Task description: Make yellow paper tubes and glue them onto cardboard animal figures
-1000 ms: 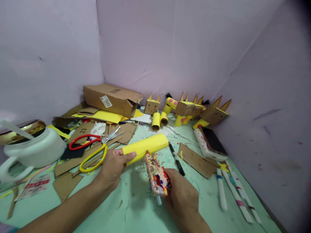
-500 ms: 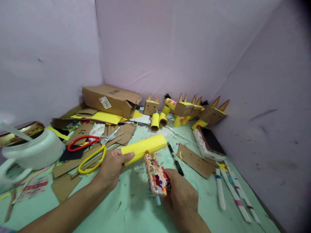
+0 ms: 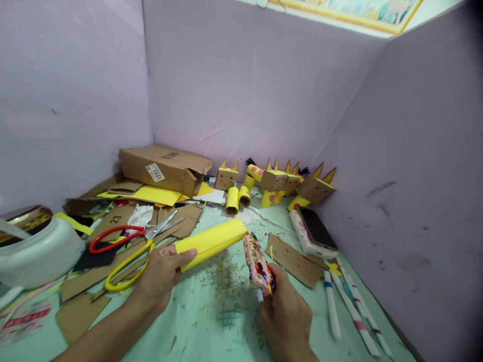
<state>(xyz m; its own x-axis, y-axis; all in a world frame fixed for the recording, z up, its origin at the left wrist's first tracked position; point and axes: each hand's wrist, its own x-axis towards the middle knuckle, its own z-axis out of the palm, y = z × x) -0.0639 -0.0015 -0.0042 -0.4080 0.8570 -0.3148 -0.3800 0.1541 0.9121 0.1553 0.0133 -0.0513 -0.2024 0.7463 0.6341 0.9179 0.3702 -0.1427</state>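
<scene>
Left hand [image 3: 160, 274] is gripping the near end of a yellow paper tube [image 3: 210, 242], frame centre, lying slanted on the pale green counter [image 3: 211, 327]. Right hand [image 3: 285, 314] is closing round a multicoloured speckled glue gun [image 3: 258, 264], its tip just beside the tube's far end. Red-handled scissors [image 3: 124, 235] & yellow-handled scissors [image 3: 126, 266] are lying left of centre on brown cardboard scraps [image 3: 81, 314].
</scene>
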